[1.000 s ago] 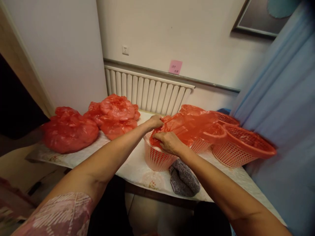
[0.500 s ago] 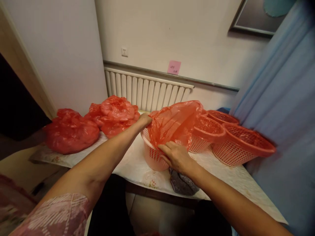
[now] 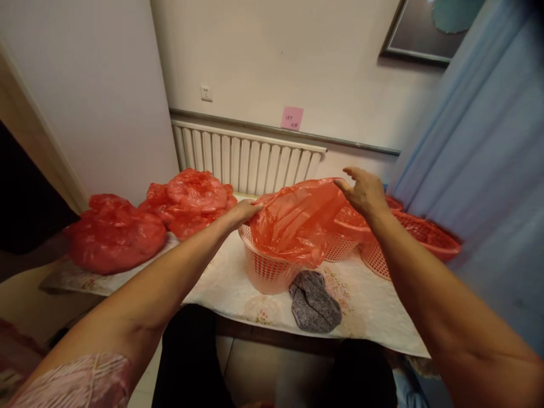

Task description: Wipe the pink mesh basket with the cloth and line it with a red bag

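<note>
Head view: L hand (image 3: pixel 247 211) closed, thumb & fingers on the edge of the red bag (image 3: pixel 293 218) at the basket (image 3: pixel 272 272) rim, prob. to anchor the film. R hand (image 3: pixel 366 190) part-open, fingers spread, nr bag's raised far side; contact unclear. Bag drapes over the upright basket on the worktop (image 3: pixel 369 314), w/ grey cloth (image 3: pixel 315 303) just in front, prob. parked within reach.
</note>
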Demonstrator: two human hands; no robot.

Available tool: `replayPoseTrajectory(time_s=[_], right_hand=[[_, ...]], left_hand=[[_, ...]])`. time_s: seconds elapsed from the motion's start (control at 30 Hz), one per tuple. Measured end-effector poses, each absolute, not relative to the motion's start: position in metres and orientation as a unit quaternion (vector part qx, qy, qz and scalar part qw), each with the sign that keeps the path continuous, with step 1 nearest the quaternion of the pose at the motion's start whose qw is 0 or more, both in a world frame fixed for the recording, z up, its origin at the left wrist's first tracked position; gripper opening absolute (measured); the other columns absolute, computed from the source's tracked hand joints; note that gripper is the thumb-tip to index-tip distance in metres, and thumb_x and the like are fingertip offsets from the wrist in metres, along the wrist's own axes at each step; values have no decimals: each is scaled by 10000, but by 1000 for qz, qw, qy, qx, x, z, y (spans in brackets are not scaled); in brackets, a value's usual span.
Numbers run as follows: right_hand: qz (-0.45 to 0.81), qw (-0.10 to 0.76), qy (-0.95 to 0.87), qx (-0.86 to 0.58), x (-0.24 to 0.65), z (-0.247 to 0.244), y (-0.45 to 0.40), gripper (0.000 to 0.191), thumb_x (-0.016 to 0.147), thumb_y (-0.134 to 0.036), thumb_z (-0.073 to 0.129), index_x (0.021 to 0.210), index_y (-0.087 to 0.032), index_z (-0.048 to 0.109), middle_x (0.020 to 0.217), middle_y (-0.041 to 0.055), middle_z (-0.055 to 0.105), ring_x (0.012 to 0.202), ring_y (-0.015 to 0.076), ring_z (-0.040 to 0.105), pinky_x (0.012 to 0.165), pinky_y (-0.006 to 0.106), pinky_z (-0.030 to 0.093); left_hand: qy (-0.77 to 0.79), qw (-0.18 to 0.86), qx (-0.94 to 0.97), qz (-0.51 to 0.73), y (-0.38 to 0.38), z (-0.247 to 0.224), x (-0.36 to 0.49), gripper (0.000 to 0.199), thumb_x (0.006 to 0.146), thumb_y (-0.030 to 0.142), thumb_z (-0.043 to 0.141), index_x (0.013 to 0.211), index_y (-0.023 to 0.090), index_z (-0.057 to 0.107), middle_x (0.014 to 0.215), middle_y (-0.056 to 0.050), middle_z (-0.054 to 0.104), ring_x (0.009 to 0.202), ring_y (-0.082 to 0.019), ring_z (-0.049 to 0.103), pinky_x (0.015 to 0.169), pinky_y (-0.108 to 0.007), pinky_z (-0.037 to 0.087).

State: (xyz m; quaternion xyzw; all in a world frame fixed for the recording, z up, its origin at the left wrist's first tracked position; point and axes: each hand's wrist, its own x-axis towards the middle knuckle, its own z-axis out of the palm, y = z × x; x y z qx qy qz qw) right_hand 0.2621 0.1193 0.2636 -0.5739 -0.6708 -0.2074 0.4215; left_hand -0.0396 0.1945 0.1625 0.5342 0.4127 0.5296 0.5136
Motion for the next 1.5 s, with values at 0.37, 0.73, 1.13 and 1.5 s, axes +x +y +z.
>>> replayPoseTrajectory(time_s=[0.37, 0.73, 1.13, 1.5], right_hand=[[214, 555, -559, -577, 288, 221, 140, 153, 662, -199, 649, 799, -132, 635, 573, -32, 573, 462, 76, 517, 500, 218, 442], [167, 474, -644, -577, 309, 208, 138, 145, 649, -240, 651, 768, -157, 643, 601, -26, 596, 523, 92, 522, 537, 217, 425], [95, 403, -710, -570, 304, 224, 131, 222, 664, -205, 669, 876, -144, 694, 820, 38, 700, 714, 147, 615, 702, 283, 488], [-1, 311, -740, -596, 281, 230, 117, 262, 760, -191, 677, 1021, -175, 700, 1008, 66, 721, 916, 189, 670, 859, 310, 499]], left_hand=[[481, 387, 574, 538, 189, 173, -49, 143, 819, 196, 527, 681, 167, 545, 530, 35, 498, 436, -85, 469, 458, -178, 385], [559, 264, 650, 442, 187, 181, -73, 233, 694, 133, 621, 925, 131, 649, 738, -15, 649, 676, -142, 586, 635, -226, 455], [552, 256, 707, 360, 193, 210, -41, 183, 796, 305, 618, 843, 135, 669, 718, -31, 672, 622, -119, 592, 567, -199, 424], [607, 167, 723, 284, 191, 207, -30, 176, 577, 57, 697, 625, 164, 566, 610, -31, 598, 697, -217, 625, 619, -273, 420]])
